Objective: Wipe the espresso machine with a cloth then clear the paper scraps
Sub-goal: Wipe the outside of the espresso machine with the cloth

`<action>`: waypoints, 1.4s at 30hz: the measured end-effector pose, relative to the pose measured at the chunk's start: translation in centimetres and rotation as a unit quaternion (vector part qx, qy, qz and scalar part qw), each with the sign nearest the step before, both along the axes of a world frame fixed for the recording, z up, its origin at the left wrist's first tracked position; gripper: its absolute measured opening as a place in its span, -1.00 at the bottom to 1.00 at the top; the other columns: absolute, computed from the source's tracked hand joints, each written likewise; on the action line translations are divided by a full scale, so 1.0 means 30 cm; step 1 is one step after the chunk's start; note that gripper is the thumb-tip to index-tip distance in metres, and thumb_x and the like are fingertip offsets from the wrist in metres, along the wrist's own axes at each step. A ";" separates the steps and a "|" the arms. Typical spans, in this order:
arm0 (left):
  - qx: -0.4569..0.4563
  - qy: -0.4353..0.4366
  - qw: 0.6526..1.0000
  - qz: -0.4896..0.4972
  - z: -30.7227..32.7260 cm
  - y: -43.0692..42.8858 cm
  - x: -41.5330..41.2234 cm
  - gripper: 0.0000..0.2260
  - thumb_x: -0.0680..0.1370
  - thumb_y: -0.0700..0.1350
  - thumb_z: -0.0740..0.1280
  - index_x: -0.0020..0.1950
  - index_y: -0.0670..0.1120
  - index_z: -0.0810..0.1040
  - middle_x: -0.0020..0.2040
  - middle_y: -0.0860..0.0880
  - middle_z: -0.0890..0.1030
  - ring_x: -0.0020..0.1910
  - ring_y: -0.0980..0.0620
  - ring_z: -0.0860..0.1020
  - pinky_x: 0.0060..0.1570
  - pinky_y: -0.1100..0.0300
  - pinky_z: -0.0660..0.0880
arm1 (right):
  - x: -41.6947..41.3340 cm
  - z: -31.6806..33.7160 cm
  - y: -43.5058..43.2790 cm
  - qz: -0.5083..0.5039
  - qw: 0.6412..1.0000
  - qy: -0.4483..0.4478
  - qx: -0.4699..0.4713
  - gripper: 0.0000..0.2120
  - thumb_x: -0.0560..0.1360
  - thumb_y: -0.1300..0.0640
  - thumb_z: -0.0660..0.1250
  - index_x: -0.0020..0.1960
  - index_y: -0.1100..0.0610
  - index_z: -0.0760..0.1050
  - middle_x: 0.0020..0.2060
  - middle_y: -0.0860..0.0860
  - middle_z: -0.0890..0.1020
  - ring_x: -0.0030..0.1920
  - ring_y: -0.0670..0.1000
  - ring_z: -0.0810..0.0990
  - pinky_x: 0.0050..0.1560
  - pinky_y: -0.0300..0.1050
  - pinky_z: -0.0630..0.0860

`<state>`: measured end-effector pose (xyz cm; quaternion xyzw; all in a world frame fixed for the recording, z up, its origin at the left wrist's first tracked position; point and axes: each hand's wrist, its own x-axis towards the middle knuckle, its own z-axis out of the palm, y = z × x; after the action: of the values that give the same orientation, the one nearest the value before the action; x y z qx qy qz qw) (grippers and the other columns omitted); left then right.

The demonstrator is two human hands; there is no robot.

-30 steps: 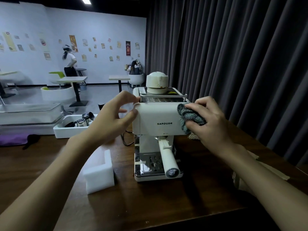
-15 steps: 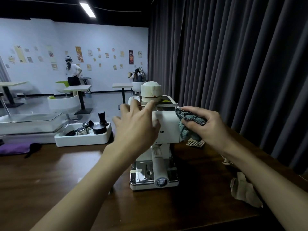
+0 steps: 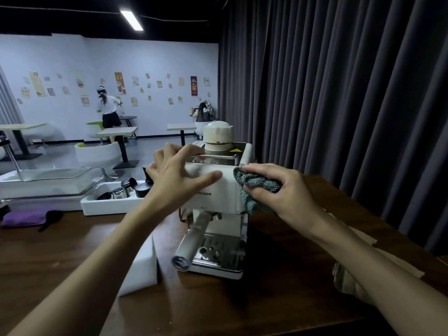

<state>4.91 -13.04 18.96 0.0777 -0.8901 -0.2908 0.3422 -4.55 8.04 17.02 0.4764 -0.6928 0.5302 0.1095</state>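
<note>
Your left hand (image 3: pixel 174 175) lies spread and loose on the near left top corner of the espresso machine (image 3: pixel 213 198). The thumb stretches along the upper front edge and the fingers reach over the top, so it rests there without clenching anything. Your right hand (image 3: pixel 281 190) has its fingers curled round a bunched teal cloth (image 3: pixel 257 184) and presses it against the machine's upper right corner, with part of the cloth hanging down the right side.

The machine stands on the dark wooden tabletop (image 3: pixel 60 251), in the middle. Its portafilter handle (image 3: pixel 194 238) points toward you over the metal drip tray, and a white domed cap (image 3: pixel 218 135) sits on top.

The brown paper scraps (image 3: pixel 346 284) lie on the tabletop to the right of the machine, partly under your right forearm.

A white foam block (image 3: pixel 140 270) stands just left of the machine's base. Farther left, a white tray (image 3: pixel 109 206) holds a metal jug and a dark tamper. A purple pouch (image 3: pixel 24 218) lies near the left edge.
</note>
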 end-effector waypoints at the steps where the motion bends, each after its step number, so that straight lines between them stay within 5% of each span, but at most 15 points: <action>1: 0.008 0.000 1.000 -0.001 0.003 -0.013 0.001 -0.54 0.27 0.48 0.29 0.05 0.27 0.46 0.08 0.10 0.33 0.28 0.05 0.25 0.30 0.01 0.02 | 0.003 0.001 -0.003 0.004 1.000 0.011 0.005 -0.62 0.44 0.24 0.48 0.21 -0.06 0.59 0.13 -0.14 0.62 0.19 -0.14 0.56 0.23 -0.05 0.52; 5: -0.018 -0.022 0.999 0.038 0.021 -0.012 0.006 -0.59 0.40 0.45 0.26 0.10 0.24 0.49 0.19 0.04 0.31 0.37 -0.03 0.22 0.30 -0.04 0.03 | -0.023 0.004 -0.007 -0.023 0.998 0.052 -0.002 -0.62 0.45 0.24 0.47 0.24 0.04 0.57 0.15 -0.09 0.59 0.20 -0.10 0.54 0.24 -0.03 0.50; 10: -0.093 -0.079 0.986 0.112 0.031 0.094 0.003 -0.62 0.58 0.27 0.22 0.40 0.32 0.39 0.52 -0.08 0.12 0.54 -0.24 0.10 0.40 -0.29 0.13 | -0.113 -0.009 -0.017 -0.100 0.995 -0.001 -0.023 -0.62 0.46 0.17 0.46 0.26 0.00 0.53 0.15 -0.03 0.57 0.15 -0.10 0.55 0.18 0.02 0.55; 17: -0.062 -0.058 0.995 0.058 -0.015 0.117 -0.027 -0.43 0.31 0.50 0.20 0.22 0.27 0.30 0.55 -0.17 0.12 0.59 -0.25 0.04 0.26 -0.44 0.35 | -0.159 -0.052 -0.031 -0.104 0.991 -0.051 0.063 -0.63 0.47 0.15 0.45 0.27 0.01 0.56 0.22 -0.08 0.48 0.26 -0.03 0.48 0.29 0.04 0.48; 22: -0.041 -0.019 0.999 0.028 -0.017 0.057 -0.015 -0.44 0.31 0.40 0.41 0.20 0.20 0.41 0.56 -0.13 0.15 0.55 -0.16 0.20 0.32 -0.20 0.40 | -0.152 -0.054 -0.033 -0.105 0.992 -0.047 0.052 -0.63 0.47 0.11 0.46 0.27 -0.02 0.56 0.20 -0.07 0.56 0.19 -0.11 0.53 0.26 0.00 0.51; 25: -0.046 -0.022 0.999 -0.013 -0.011 -0.002 -0.008 -0.41 0.25 0.45 0.32 0.18 0.19 0.41 0.57 -0.11 0.18 0.55 -0.04 0.18 0.24 0.05 0.33 | -0.136 -0.055 -0.029 -0.113 0.992 -0.031 0.054 -0.65 0.47 0.14 0.46 0.24 0.00 0.58 0.14 -0.04 0.58 0.15 -0.13 0.54 0.23 -0.13 0.50; 31: -0.015 -0.050 0.994 -0.092 0.015 -0.140 0.004 -0.49 0.33 0.43 0.31 0.15 0.18 0.46 0.46 0.16 0.28 0.39 0.10 0.34 0.31 0.06 0.33 | -0.089 -0.060 -0.023 -0.111 0.993 0.012 0.048 -0.68 0.46 0.14 0.47 0.21 0.02 0.60 0.08 -0.06 0.53 0.10 -0.20 0.51 0.11 -0.41 0.45; 35: 0.009 -0.036 0.996 -0.078 0.005 -0.153 -0.017 -0.61 0.41 0.40 0.29 0.09 0.20 0.49 0.45 0.07 0.23 0.34 0.09 0.35 0.26 0.27 0.33 | -0.051 -0.048 -0.039 -0.123 0.991 0.054 0.005 -0.64 0.45 0.18 0.47 0.23 0.03 0.55 0.04 -0.09 0.46 0.12 -0.27 0.45 0.06 -0.50 0.39; 39: -0.052 -0.037 0.998 0.011 -0.037 -0.128 0.002 -0.45 0.43 0.50 0.19 0.35 0.31 0.40 0.46 -0.07 0.22 0.22 -0.01 0.42 0.31 0.05 0.37 | -0.038 -0.015 -0.085 -0.120 0.989 0.082 -0.039 -0.68 0.43 0.20 0.47 0.12 0.09 0.45 0.00 -0.16 0.52 0.07 -0.20 0.52 0.04 -0.36 0.48; 42: -0.055 -0.025 0.998 0.017 -0.056 -0.099 0.007 -0.35 0.39 0.50 0.23 0.42 0.28 0.34 0.28 -0.08 0.32 0.18 -0.02 0.42 0.22 0.10 0.39 | -0.051 -0.009 -0.142 -0.142 0.975 0.167 -0.044 -0.75 0.41 0.29 0.45 0.07 0.18 0.54 0.00 0.00 0.57 0.07 0.01 0.53 0.07 -0.03 0.51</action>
<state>5.11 -16.01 17.27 0.0812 -0.9116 -0.2340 0.3280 -6.07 3.80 16.74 0.4500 -0.7009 0.4522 0.3190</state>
